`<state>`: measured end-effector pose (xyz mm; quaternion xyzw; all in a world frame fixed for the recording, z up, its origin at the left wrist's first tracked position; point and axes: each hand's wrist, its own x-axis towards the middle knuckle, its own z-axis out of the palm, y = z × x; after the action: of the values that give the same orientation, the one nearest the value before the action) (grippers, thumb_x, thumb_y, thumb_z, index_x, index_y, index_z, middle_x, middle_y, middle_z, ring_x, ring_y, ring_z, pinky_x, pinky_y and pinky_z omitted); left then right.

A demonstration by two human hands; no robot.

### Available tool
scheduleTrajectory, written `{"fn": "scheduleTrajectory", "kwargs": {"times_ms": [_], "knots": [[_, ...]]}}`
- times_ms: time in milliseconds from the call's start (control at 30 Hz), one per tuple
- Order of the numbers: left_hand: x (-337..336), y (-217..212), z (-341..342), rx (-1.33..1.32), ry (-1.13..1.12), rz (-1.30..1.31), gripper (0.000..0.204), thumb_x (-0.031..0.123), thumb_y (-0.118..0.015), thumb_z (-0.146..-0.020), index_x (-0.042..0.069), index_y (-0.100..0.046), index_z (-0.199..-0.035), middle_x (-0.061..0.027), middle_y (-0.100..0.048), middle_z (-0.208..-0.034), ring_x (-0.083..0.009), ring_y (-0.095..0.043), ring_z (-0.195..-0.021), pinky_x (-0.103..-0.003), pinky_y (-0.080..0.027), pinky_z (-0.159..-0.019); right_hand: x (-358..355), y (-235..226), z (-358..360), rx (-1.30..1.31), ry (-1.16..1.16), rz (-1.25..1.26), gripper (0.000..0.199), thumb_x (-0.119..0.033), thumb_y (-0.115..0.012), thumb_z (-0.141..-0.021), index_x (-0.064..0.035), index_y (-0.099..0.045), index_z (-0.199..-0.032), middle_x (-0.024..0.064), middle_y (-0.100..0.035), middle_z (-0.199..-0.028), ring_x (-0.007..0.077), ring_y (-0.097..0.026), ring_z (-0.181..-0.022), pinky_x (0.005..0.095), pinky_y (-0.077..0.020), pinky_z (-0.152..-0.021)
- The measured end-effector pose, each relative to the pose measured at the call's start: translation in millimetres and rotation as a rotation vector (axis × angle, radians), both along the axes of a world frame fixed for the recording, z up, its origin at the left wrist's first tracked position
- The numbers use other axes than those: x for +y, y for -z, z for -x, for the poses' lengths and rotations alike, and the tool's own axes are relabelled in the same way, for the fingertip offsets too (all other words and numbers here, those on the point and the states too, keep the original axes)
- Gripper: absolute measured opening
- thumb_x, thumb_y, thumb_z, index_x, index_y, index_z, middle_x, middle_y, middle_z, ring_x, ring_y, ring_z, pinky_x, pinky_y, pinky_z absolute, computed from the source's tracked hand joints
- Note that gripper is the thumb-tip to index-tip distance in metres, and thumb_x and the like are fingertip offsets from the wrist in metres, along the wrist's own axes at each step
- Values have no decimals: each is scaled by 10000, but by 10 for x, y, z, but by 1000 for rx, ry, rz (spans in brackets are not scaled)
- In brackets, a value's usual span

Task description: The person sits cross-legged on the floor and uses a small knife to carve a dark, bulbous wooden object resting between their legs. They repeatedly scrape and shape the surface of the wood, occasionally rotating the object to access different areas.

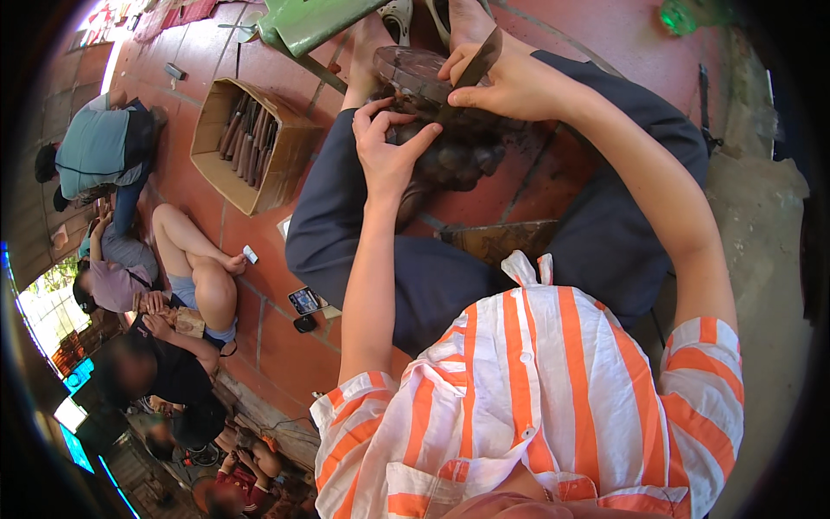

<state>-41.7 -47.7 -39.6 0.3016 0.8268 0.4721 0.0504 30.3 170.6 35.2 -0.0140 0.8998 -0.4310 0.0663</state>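
A dark brown carving [462,164], with rounded knobbly shapes and a flat round base [411,69], rests between my legs. My left hand [385,143] grips its near left side, the fingers curled over it and the thumb stretched toward the blade. In my right hand [506,86] is a flat dark knife [481,60], pinched between thumb and fingers. One end of the blade points up and away; its lower end meets the carving near my left thumb. The exact contact point is hidden by my fingers.
On the tiled floor to the left stands a cardboard box [281,169] of wooden-handled tools [251,138]. A green plastic seat [316,22] is beyond the carving. A phone [305,301] lies by my left leg. Several people sit farther left. A green bottle [678,17] is far right.
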Motion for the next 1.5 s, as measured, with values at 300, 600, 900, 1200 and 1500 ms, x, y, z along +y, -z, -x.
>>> {"fn": "scheduleTrajectory", "kwargs": {"times_ms": [300,600,900,1200,1500], "knots": [[-103,-47,60,-68,86,-41,361,199,-851,-641,52,-724,-945,-110,-540,-1228,-254,-506,-1177,-369,-385,-1005,-42,129,50,318,-46,123,229,-221,-642,-831,8,-649,-833,152,-660,-738,281,-596,-669,372,-459,-640],[-146,-29,145,-96,150,-66,388,232,-860,-630,64,-719,-950,-124,-517,-1246,-275,-492,-1182,-376,-415,-970,-61,80,96,355,-41,129,232,-234,-636,-842,-3,-648,-826,150,-623,-682,295,-581,-658,382,-448,-633],[-22,-23,61,-58,-3,0,359,249,-885,-603,34,-710,-832,-126,-540,-1191,-276,-520,-1134,-376,-413,-968,18,66,154,265,-16,114,228,-229,-653,-813,-2,-657,-787,126,-606,-659,220,-557,-628,358,-433,-604],[-204,-105,216,-156,166,-9,392,211,-874,-608,56,-732,-939,-114,-537,-1233,-261,-513,-1174,-378,-415,-988,-153,-189,253,-13,-92,-35,252,-260,-673,-829,-25,-683,-918,87,-657,-802,204,-619,-778,330,-475,-729],[-15,-45,108,-55,11,54,369,226,-886,-595,34,-718,-860,-135,-540,-1210,-272,-520,-1150,-376,-422,-974,19,20,196,263,-47,88,240,-233,-652,-812,5,-681,-812,101,-636,-672,198,-586,-632,329,-454,-604]]}}
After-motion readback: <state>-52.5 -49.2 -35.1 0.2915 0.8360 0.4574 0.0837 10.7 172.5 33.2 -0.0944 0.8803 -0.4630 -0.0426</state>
